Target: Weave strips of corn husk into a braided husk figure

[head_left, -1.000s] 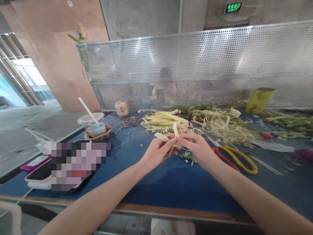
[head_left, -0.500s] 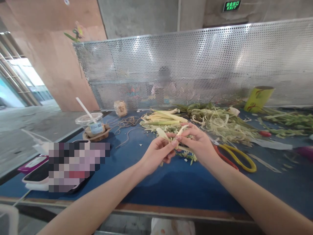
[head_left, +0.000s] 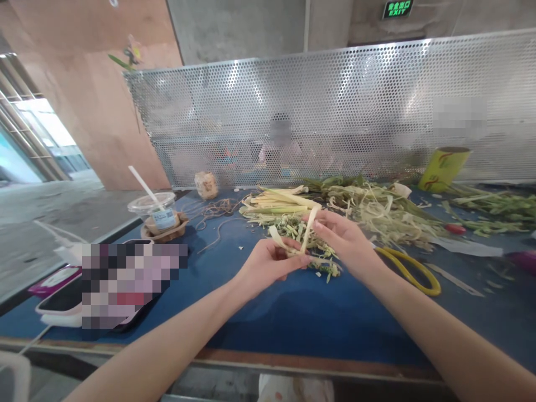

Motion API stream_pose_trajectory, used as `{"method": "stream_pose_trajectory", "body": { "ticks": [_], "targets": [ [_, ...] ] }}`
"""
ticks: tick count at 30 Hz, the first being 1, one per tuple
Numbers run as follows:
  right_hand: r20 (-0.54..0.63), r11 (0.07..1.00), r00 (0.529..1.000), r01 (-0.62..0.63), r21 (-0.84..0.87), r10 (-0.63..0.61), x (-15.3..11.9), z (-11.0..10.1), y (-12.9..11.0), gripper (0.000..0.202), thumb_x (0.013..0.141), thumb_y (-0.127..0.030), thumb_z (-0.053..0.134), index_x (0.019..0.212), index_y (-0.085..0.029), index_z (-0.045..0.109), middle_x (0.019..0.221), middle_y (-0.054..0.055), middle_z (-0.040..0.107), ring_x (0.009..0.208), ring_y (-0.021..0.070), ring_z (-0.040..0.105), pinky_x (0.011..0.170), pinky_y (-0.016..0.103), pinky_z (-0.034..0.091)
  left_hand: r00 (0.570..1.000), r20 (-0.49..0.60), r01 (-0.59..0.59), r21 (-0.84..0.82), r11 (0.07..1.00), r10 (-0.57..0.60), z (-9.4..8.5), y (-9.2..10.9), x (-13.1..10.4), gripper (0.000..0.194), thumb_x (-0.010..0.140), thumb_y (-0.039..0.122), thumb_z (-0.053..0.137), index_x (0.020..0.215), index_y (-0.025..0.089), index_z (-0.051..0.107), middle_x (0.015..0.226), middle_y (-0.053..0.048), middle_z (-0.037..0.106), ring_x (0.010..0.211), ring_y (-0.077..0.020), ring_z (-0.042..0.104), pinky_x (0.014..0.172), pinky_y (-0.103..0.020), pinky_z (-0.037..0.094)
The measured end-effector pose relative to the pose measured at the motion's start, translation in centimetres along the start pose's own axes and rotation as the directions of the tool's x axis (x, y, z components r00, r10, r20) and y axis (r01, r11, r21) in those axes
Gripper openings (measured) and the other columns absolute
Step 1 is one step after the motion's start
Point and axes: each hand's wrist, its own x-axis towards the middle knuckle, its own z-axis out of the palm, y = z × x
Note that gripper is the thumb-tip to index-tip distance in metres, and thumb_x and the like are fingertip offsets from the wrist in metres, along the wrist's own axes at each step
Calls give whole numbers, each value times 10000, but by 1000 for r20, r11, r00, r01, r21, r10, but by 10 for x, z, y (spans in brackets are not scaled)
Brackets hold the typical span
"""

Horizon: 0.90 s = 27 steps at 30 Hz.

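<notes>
My left hand [head_left: 272, 259] is closed on a thin pale stalk, with its thumb and fingers pinched near the middle of the table. A pale leaf strip [head_left: 310, 228] rises from that pinch, and my right hand [head_left: 339, 234] grips its upper end between thumb and fingers. Another short strip end curls up over the left fingers. Small green sprigs [head_left: 330, 270] lie on the blue table [head_left: 310, 329] below and behind the hands. Beyond them rests a bundle of pale yellow-green stalks [head_left: 280, 200].
Dried leaves [head_left: 389, 215] and yellow-handled scissors [head_left: 412, 271] lie to the right, near a yellow tube [head_left: 444, 169]. Brown twine [head_left: 218, 209], a lidded cup [head_left: 161, 215] and a phone [head_left: 62, 296] are at left. Behind the perforated screen [head_left: 326, 111] a person is visible.
The hands have moved slightly apart. My right hand has drawn the pale strip up from the left pinch, and its fingers sit a little farther right. Red on the scissors is now covered.
</notes>
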Motion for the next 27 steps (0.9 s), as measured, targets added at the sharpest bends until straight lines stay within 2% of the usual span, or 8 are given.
{"method": "stream_pose_trajectory", "body": {
  "ticks": [3,6,8,13,20,22,24,27],
  "targets": [
    [148,965,986,111,-237,-77,-4,-6,-9,242,762,-377,557,949,-234,501,824,16,569,766,173,534,742,328,386,995,-102,-21,-58,998,15,-4,-1,2,317,559,335,732,723,132,552,487,38,561,353,-22,386,346,-149,250],
    [292,826,945,282,-488,-150,-7,-9,-12,166,747,-327,601,873,-244,531,729,-10,593,707,167,523,795,369,294,994,-109,-36,-39,999,32,-8,-2,4,287,598,332,708,728,130,552,490,26,574,358,-39,442,325,-142,237],
    [369,749,912,369,-550,-178,-6,-11,-11,82,801,-307,540,763,-237,556,693,-12,604,682,158,516,797,380,252,996,-79,-45,4,999,45,-9,-2,4,261,623,330,689,724,127,558,521,3,605,368,-51,480,314,-139,238],
    [433,697,880,436,-570,-196,-2,-20,-9,208,845,-296,468,671,-224,556,634,-11,587,625,139,491,790,388,233,996,-89,-21,3,1000,21,-13,2,4,266,618,338,692,698,124,556,513,-10,608,369,-60,491,311,-140,241],
    [430,762,896,352,-543,-108,1,-35,-14,204,823,-336,472,666,-232,550,645,-7,606,625,148,528,864,420,273,994,-82,-73,-53,996,68,-23,9,5,291,666,389,651,703,102,616,576,-41,619,373,-35,410,339,-167,238],
    [424,818,905,261,-512,-23,-1,-33,-17,142,811,-351,483,824,-244,576,775,20,641,749,180,569,852,399,332,998,-46,-55,-97,994,50,-23,8,5,354,713,444,584,776,99,631,610,-58,626,405,-54,437,352,-174,249],
    [415,890,909,155,-429,42,-3,-28,-19,276,797,-361,505,1051,-251,507,892,38,640,867,196,575,812,353,398,999,-5,-45,-143,989,45,-22,8,6,412,742,466,538,915,103,626,601,-45,606,446,-70,452,370,-177,267],
    [401,966,911,8,-257,99,-4,-15,-17,403,792,-374,520,1160,-253,411,870,29,640,830,171,604,735,295,453,997,43,-67,-96,993,71,-19,7,6,515,749,433,545,1143,102,532,506,19,518,440,-68,420,388,-178,281]
  ]
}}
